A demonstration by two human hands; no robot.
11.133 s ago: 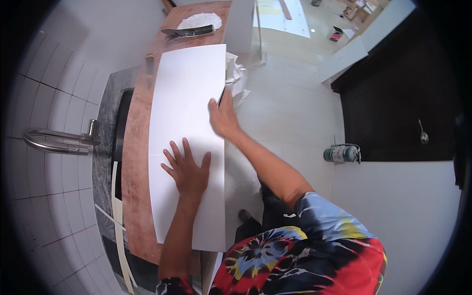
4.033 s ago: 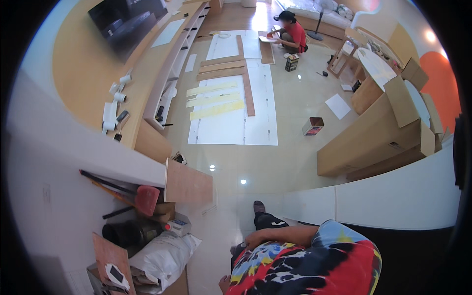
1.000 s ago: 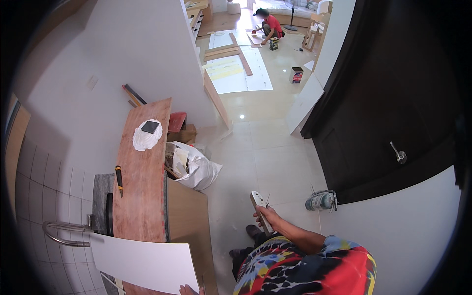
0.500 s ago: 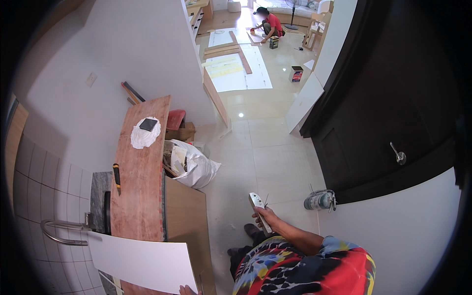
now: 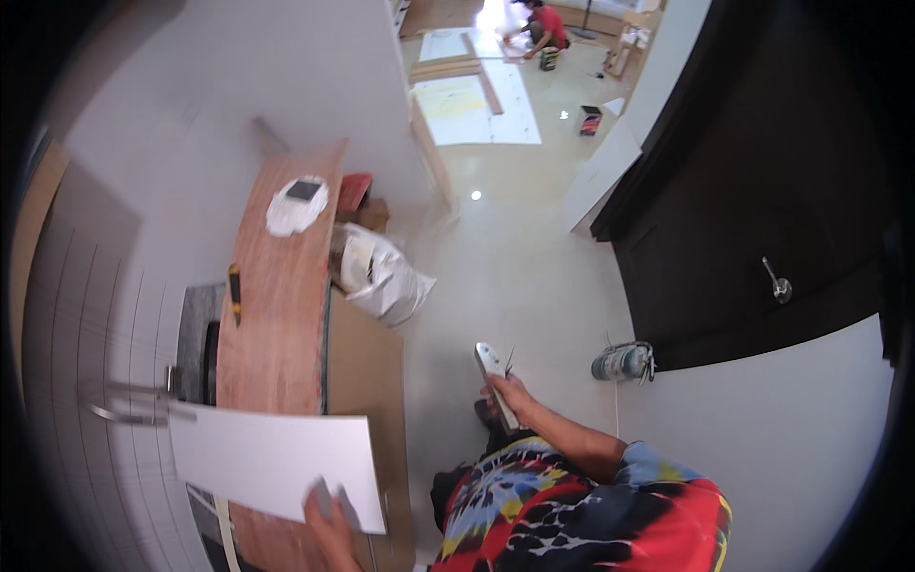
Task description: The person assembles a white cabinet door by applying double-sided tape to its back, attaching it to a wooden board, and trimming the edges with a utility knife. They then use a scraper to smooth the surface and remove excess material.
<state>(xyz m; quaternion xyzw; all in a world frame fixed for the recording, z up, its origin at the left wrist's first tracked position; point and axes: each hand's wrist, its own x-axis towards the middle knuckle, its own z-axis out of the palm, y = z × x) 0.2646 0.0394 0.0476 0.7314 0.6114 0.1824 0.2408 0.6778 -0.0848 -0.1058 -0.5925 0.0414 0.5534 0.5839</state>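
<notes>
Over the near edge of a white rectangular panel (image 5: 272, 458), my left hand (image 5: 329, 524) has its fingers stretched out and casts a shadow on the panel; whether it touches is blurred. The panel lies across a reddish plywood board (image 5: 276, 353) on the counter. In front of my body, my right hand (image 5: 510, 396) is closed around a long, slim silver metal tool (image 5: 489, 360) with small holes near its end; thin prongs stick out beside it. A yellow-and-black utility knife (image 5: 234, 294) lies on the plywood, beyond the panel.
A dark pad on a white cloth (image 5: 295, 214) sits on the plywood's far end. Beside the counter stands a white sack (image 5: 386, 276). A faucet (image 5: 133, 405) is at left. Right are a dark door (image 5: 753, 210) and fire extinguisher (image 5: 621, 362). Far off, a person (image 5: 545, 27) crouches by floor panels.
My left hand has come up from the lower edge onto or over the white panel. My right hand still holds the silver tool. The view has tilted downward, shifting the room upward.
</notes>
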